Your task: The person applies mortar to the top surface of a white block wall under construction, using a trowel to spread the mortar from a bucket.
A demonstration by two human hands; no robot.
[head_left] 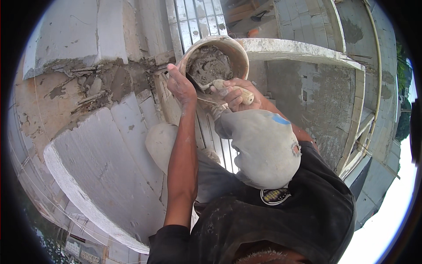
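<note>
A round, pale, mortar-smeared bucket (240, 56) stands tilted toward me, with wet grey mortar (211, 64) inside. My left hand (182, 90) is closed against its left side, near the rim, one finger pointing upward along it. My right hand (239, 87) wraps round the handle of a trowel (249, 97) at the bucket's near right edge. Its neck runs left over the rim; the dark edge beside the mortar looks like part of the blade, mostly hidden. Below the hands are my grey-trousered knees (266, 145), one with a small hole.
Ribbed metal decking (200, 20) runs under and beyond the bucket. Pale wall panels (101, 163) lean at left, beside rubble and mortar scraps (94, 86). A white-edged panel (299, 47) extends right of the bucket, near a rough grey wall (314, 97). A long pole (377, 66) stands far right.
</note>
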